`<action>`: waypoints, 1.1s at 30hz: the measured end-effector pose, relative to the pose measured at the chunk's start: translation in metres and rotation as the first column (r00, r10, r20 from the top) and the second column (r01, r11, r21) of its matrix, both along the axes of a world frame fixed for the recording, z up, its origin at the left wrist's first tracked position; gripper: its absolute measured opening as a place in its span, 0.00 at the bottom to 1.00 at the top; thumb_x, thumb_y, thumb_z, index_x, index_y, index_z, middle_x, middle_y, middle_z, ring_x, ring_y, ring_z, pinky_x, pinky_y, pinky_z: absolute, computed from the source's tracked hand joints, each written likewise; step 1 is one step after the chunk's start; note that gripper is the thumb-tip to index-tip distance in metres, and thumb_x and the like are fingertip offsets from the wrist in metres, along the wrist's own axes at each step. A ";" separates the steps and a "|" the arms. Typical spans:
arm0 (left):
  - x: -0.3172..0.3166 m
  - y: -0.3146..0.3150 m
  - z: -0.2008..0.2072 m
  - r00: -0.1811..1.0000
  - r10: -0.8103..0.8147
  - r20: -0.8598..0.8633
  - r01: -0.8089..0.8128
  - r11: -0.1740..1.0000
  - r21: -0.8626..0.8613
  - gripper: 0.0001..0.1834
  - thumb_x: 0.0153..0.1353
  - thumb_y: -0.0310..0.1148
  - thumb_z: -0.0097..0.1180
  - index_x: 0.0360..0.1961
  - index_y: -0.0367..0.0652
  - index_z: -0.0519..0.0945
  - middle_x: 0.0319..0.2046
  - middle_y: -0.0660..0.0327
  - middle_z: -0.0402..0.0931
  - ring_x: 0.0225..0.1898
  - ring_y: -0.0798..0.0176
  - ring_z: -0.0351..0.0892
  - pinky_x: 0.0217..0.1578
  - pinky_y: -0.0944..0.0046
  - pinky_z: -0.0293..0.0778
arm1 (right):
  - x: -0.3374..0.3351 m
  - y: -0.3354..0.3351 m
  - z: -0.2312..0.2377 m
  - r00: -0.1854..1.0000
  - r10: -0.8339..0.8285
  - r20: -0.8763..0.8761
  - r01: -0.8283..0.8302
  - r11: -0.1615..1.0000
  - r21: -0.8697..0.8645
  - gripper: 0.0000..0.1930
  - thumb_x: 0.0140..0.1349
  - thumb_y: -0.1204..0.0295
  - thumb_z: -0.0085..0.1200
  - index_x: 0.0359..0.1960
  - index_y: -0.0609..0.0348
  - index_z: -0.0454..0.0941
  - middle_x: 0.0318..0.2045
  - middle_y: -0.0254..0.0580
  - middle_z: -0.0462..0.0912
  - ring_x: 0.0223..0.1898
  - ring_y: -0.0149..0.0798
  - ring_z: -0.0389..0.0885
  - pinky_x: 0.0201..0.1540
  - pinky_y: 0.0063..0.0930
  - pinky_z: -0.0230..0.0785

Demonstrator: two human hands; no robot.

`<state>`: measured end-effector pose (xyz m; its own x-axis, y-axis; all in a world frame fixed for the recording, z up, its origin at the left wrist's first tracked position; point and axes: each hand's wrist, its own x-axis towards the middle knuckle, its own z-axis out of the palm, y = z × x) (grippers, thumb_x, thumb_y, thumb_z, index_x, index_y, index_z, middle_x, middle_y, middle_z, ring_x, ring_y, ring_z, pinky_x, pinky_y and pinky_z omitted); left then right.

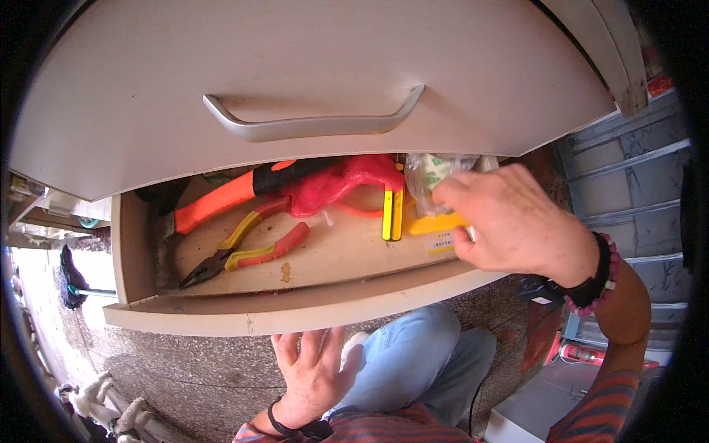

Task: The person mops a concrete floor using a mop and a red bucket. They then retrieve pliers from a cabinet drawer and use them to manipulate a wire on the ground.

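An open drawer (221,322) holds hand tools. My right hand (509,221) reaches into its right end, thumb and fingers closed round one end of a flat yellow plastic piece (436,223); its kind cannot be made out. Just beyond the fingers is a crumpled clear plastic bag (427,177) with green marks. Next to it lies a yellow and black strip-shaped tool (393,214). Pliers (258,247) with red and yellow grips and an orange-and-black handled tool (229,198) lie farther left, beside a red item (340,184). My left hand (314,373) has its fingers stretched against the drawer front's lower edge.
A closed drawer front with a metal handle (317,128) overhangs the open one. Below are my bent knees (402,354) on a speckled floor (199,376). A grey box (532,406) and a red tool (583,354) stand at the lower right.
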<state>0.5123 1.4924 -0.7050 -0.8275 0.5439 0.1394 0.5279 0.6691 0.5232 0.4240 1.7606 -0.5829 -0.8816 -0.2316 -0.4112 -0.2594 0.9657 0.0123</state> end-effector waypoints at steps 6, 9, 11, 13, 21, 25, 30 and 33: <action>0.001 0.007 0.002 1.000 0.021 -0.002 -0.021 1.000 0.000 0.35 0.39 0.34 0.66 0.53 0.40 0.72 0.52 0.51 0.66 0.57 0.44 0.56 0.57 0.46 0.53 | 0.002 0.016 0.009 0.943 0.132 -0.306 -0.128 0.991 0.035 0.08 0.54 0.67 0.55 0.26 0.60 0.74 0.27 0.41 0.76 0.30 0.46 0.79 0.33 0.40 0.71; 0.002 0.005 0.000 0.999 0.030 0.010 -0.031 0.999 0.014 0.35 0.38 0.34 0.66 0.53 0.41 0.72 0.52 0.51 0.65 0.57 0.44 0.57 0.57 0.46 0.54 | 0.000 0.011 0.014 0.931 0.122 -0.344 -0.116 0.993 0.039 0.11 0.52 0.65 0.59 0.31 0.59 0.76 0.26 0.41 0.73 0.27 0.46 0.76 0.31 0.38 0.66; 0.002 0.005 0.001 0.999 0.050 -0.014 -0.050 0.999 0.008 0.35 0.38 0.35 0.67 0.52 0.42 0.73 0.52 0.51 0.65 0.56 0.44 0.57 0.56 0.45 0.55 | 0.005 0.002 0.023 0.919 0.128 -0.373 -0.116 0.992 0.055 0.11 0.52 0.66 0.60 0.32 0.59 0.77 0.26 0.41 0.73 0.26 0.46 0.75 0.30 0.37 0.65; 0.001 0.006 0.005 0.998 0.066 -0.017 -0.066 0.998 -0.018 0.34 0.37 0.37 0.68 0.51 0.43 0.74 0.51 0.51 0.65 0.54 0.44 0.58 0.55 0.46 0.56 | 0.007 -0.009 0.032 0.899 0.136 -0.416 -0.135 0.990 0.032 0.11 0.51 0.67 0.60 0.33 0.59 0.78 0.26 0.41 0.73 0.26 0.46 0.75 0.29 0.37 0.65; -0.003 0.009 0.006 0.996 0.080 -0.033 -0.078 0.995 0.069 0.30 0.44 0.39 0.64 0.52 0.46 0.75 0.48 0.60 0.70 0.51 0.56 0.65 0.49 0.53 0.64 | -0.021 -0.057 0.019 0.978 0.160 -0.136 -0.195 0.929 -0.314 0.12 0.52 0.69 0.59 0.38 0.58 0.79 0.35 0.45 0.78 0.33 0.48 0.79 0.37 0.38 0.68; -0.002 0.005 0.007 0.995 0.091 -0.030 -0.089 0.995 0.051 0.30 0.43 0.40 0.65 0.51 0.48 0.76 0.48 0.62 0.70 0.52 0.57 0.64 0.50 0.54 0.63 | -0.034 -0.054 -0.020 0.941 0.314 -0.123 -0.310 0.949 0.050 0.07 0.55 0.68 0.54 0.30 0.59 0.75 0.29 0.42 0.78 0.31 0.46 0.80 0.34 0.37 0.70; -0.001 0.012 0.000 0.992 0.115 -0.051 -0.110 0.991 0.081 0.28 0.43 0.41 0.65 0.50 0.48 0.76 0.46 0.63 0.70 0.51 0.57 0.63 0.48 0.54 0.63 | -0.036 -0.047 -0.021 0.918 0.348 -0.190 -0.358 0.934 -0.016 0.07 0.53 0.69 0.55 0.28 0.58 0.73 0.24 0.40 0.77 0.26 0.45 0.79 0.31 0.37 0.69; -0.002 0.011 0.001 0.992 0.107 -0.062 -0.099 0.988 0.120 0.28 0.43 0.40 0.65 0.48 0.46 0.77 0.45 0.62 0.70 0.50 0.57 0.64 0.46 0.54 0.63 | -0.037 -0.049 -0.002 0.903 0.293 -0.314 -0.319 0.947 -0.036 0.07 0.52 0.70 0.56 0.27 0.57 0.71 0.20 0.40 0.76 0.22 0.45 0.78 0.27 0.37 0.68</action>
